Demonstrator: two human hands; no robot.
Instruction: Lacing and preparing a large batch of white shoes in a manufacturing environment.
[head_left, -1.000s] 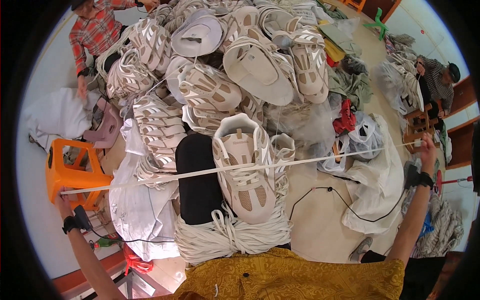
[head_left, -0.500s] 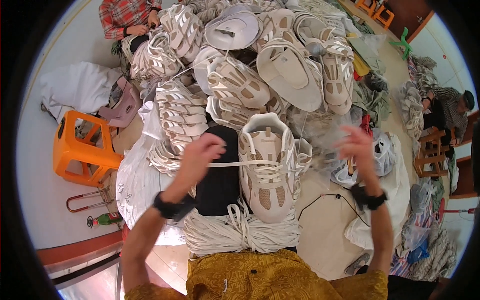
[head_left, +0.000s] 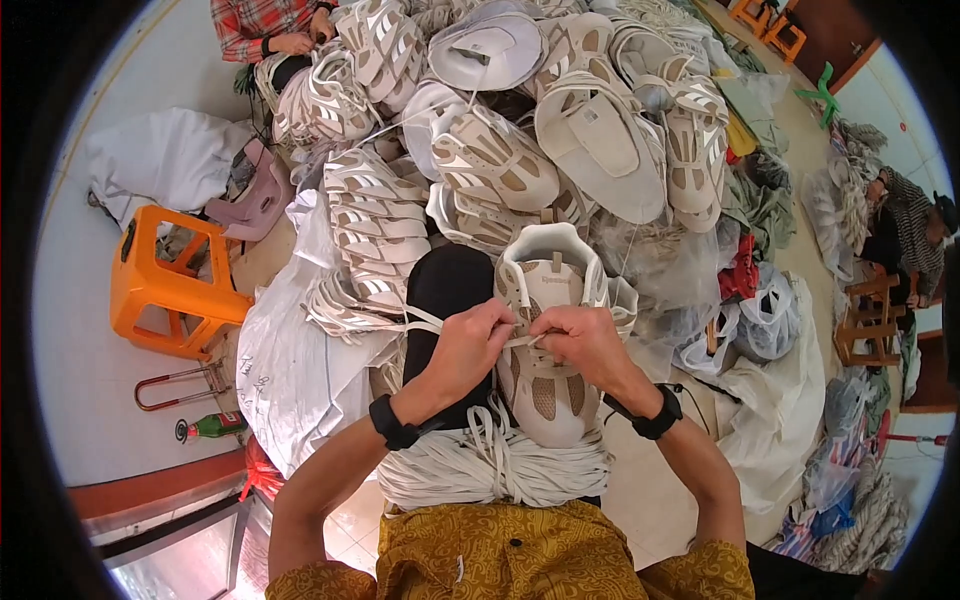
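Observation:
A beige and white shoe upper (head_left: 552,405) lies toe towards me, just right of a black padded form (head_left: 447,285). My left hand (head_left: 468,345) pinches a white shoelace (head_left: 424,318) at the left edge of the upper's lacing. From that hand a length of the lace trails out to the left. My right hand (head_left: 582,342) is closed over the lacing, thumb and finger together on the lace close to the left fingertips. Between the fingers, the eyelets are partly hidden. A thick bundle of white laces (head_left: 495,465) lies across my lap below the upper.
A heap of similar shoe uppers (head_left: 495,165) rises ahead. To the left stand an orange stool (head_left: 180,285) and a green bottle (head_left: 215,425). White plastic sacking (head_left: 290,370) spreads beside me. Co-workers sit at far left, in a checked sleeve (head_left: 262,25), and far right.
Both hands were apart and raised, the right one far out to the side. They have come together over the upper's lacing, and the right hand has closed on the lace.

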